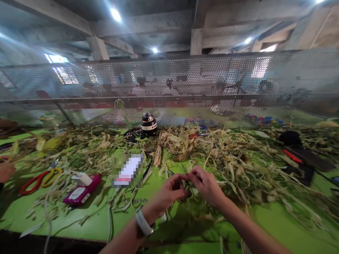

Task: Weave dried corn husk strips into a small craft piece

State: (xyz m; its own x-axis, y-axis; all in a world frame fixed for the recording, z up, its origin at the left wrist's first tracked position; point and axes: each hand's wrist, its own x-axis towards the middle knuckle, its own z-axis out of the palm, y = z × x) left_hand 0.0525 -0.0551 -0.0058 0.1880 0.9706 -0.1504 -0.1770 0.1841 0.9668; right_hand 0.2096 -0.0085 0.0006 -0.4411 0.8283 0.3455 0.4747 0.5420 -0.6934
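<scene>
My left hand, with a pale watch on its wrist, is closed in a pinch at the middle front of the green table. Beside it my right hand is closed too, its thumb and finger meeting my left fingertips. Between them is a small strip of dried plant material, mostly covered by the fingers. A thin pointed grey thing shows just past my left fingers, too blurred to name. Under and behind the hands lie more pale dried leaves and strips.
Left of my hands are a pixelated phone, a purple power strip with a white plug, and red-and-yellow-handled scissors. A black jar-like object stands behind, before a perforated metal screen. Another person's hand is at far left.
</scene>
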